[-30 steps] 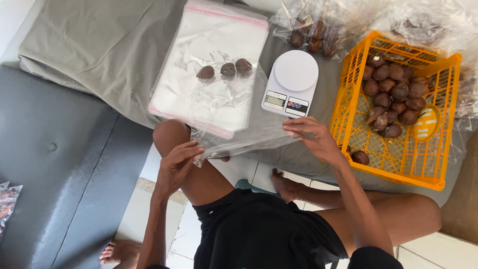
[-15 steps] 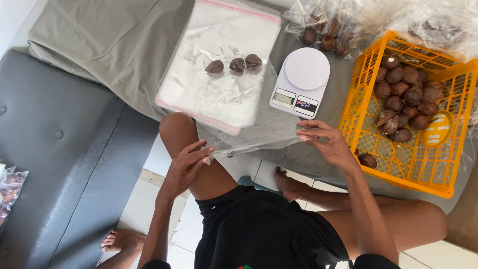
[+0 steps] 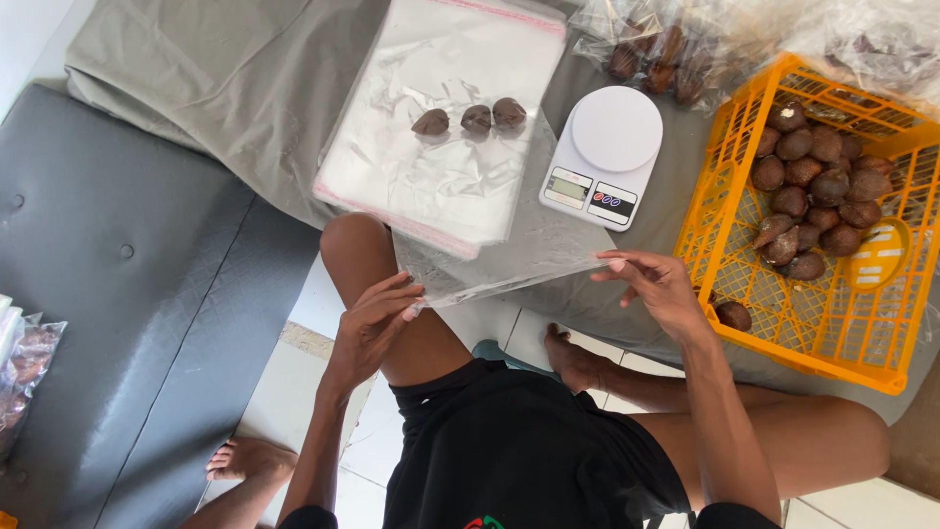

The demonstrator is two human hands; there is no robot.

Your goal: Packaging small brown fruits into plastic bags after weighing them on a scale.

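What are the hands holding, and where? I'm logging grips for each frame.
Both the left hand and right hand pinch one clear plastic bag, each at an opposite end of its near edge.

Both hands (image 3: 519, 299) hold a clear plastic bag (image 3: 509, 257) stretched between them

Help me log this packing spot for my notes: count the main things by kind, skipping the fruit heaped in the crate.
Clear bag held between left hand and right hand: 1
Brown fruits on the bag stack: 3
Stack of clear bags: 1
White kitchen scale: 1
Orange crate: 1
Loose fruit by the crate: 1
Total: 8
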